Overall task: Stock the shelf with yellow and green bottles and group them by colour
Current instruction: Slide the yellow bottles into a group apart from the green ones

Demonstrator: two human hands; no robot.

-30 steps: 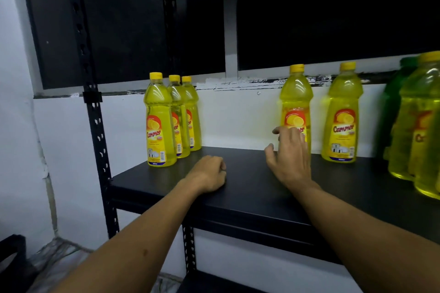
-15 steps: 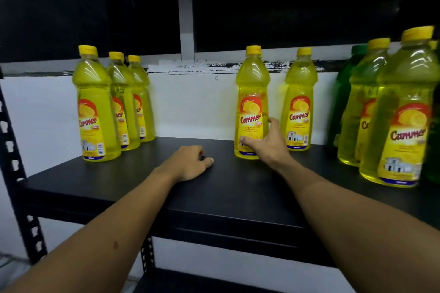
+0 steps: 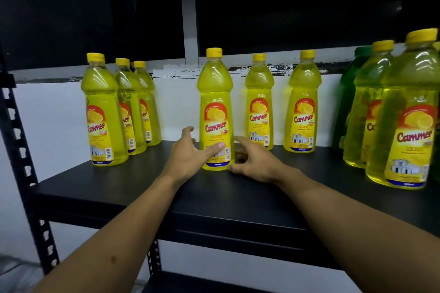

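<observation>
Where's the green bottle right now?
Head view, far right at the back of the black metal shelf: the green plastic bottle stands mostly hidden behind the nearer yellow bottles.

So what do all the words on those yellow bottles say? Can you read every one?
"Cammer": brand in red script on the label of the middle bottle, and on the other yellow bottles' labels.
"LEMON": under the brand on the back bottle and the big right bottle.
Smaller print under "LEMON": too small to read.
Barcode digits and the blue strip at each base: too blurred to read.
Green bottle: no label in view.
</observation>
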